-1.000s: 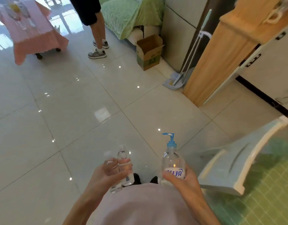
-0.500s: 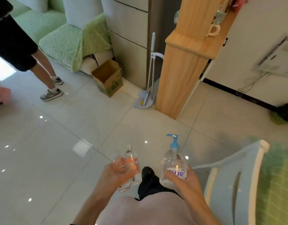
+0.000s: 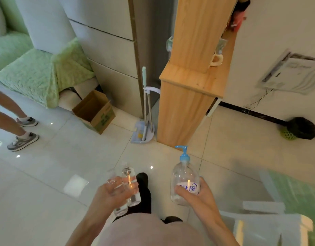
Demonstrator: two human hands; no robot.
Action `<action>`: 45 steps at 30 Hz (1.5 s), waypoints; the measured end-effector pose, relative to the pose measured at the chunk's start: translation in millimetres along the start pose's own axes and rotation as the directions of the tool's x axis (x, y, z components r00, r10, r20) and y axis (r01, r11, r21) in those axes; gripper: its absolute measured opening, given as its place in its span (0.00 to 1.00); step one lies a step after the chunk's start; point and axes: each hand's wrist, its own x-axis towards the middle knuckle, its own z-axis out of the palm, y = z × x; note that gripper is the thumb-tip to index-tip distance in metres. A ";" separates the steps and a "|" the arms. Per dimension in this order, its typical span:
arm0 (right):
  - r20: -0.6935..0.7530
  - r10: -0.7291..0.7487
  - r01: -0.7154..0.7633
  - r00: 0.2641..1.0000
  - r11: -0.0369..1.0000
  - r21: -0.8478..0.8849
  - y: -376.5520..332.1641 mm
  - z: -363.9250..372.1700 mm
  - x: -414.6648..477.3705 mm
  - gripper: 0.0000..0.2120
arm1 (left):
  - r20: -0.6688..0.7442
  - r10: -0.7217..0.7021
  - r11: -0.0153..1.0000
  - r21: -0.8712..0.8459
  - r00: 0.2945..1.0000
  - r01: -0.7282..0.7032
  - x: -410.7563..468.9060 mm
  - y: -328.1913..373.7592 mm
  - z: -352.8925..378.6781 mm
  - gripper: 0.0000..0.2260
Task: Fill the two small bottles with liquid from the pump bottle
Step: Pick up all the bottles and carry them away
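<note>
Open cardboard box [image 3: 95,112], set on the tiled floor [image 3: 46,174] beside a green-covered sofa [image 3: 37,73]. Broom and dustpan set [image 3: 144,132], stood upright just beside a tall wooden cabinet [image 3: 181,107]. Cream mug [image 3: 216,59], seen at the cabinet's ledge. Another person's sneakers [image 3: 23,141], noted at far left. White slatted panel [image 3: 291,73], propped against the right wall.
</note>
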 end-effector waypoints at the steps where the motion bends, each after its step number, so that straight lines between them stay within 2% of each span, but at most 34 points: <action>1: -0.009 -0.005 0.005 1.000 1.000 0.005 -7.7 4.3 12.5 0.28 | 0.021 0.004 1.000 0.024 1.000 -0.004 18.9 7.2 -3.6 0.28; 4: -0.062 0.002 0.001 0.998 0.999 0.045 -35.3 20.1 48.5 0.29 | 0.076 -0.010 0.997 0.071 0.997 0.005 75.0 35.8 -14.6 0.29; 9: -0.144 0.018 -0.002 0.989 0.993 0.115 -77.0 38.0 97.3 0.33 | 0.180 -0.095 0.979 0.194 0.979 0.059 163.3 93.0 -8.4 0.15; 13: -0.220 0.032 0.007 0.975 0.985 0.174 -99.9 37.6 128.9 0.28 | 0.305 -0.079 0.986 0.163 0.949 0.030 215.6 139.9 5.4 0.23; 15: -0.244 0.028 0.020 0.969 0.982 0.190 -113.4 32.1 144.6 0.26 | 0.343 -0.061 0.987 0.158 0.937 0.006 239.3 162.5 19.9 0.21; 17: -0.255 0.019 0.035 0.967 0.979 0.202 -127.4 25.5 161.5 0.29 | 0.374 -0.052 0.984 0.176 0.926 -0.016 262.2 179.4 35.2 0.18; 21: -0.272 -0.021 0.077 0.962 0.977 0.198 -154.6 2.1 202.8 0.29 | 0.362 -0.006 0.974 0.212 0.932 -0.076 309.7 202.2 70.2 0.13; 23: -0.275 -0.055 0.110 0.960 0.976 0.188 -170.0 -11.6 226.7 0.28 | 0.341 0.014 0.966 0.237 0.940 -0.101 332.9 211.1 87.3 0.14; 26: -0.286 -0.106 0.155 0.952 0.975 0.157 -196.8 -34.6 261.7 0.31 | 0.291 0.066 0.965 0.224 0.955 -0.135 369.2 222.4 112.4 0.18; 31: -0.292 -0.205 0.220 0.934 0.975 0.019 -238.3 -67.4 318.4 0.37 | 0.291 0.197 0.932 0.241 0.936 -0.271 424.8 248.4 147.8 0.16; 35: -0.269 -0.299 0.278 0.916 0.954 -0.115 -262.9 -83.7 353.9 0.38 | 0.267 0.227 0.894 0.325 0.937 -0.309 465.6 264.5 164.6 0.24; 39: -0.263 -0.289 0.248 0.920 0.952 -0.180 -270.0 -90.4 380.2 0.43 | 0.330 0.271 0.872 0.314 0.904 -0.376 495.2 276.3 172.4 0.20; 41: -0.273 -0.300 0.232 0.914 0.939 -0.256 -271.8 -89.8 388.8 0.46 | 0.336 0.305 0.855 0.315 0.891 -0.412 506.7 277.1 173.5 0.21; 45: -0.284 -0.321 0.219 0.903 0.915 -0.340 -270.0 -85.3 400.8 0.45 | 0.369 0.312 0.836 0.332 0.876 -0.437 521.3 274.0 177.9 0.23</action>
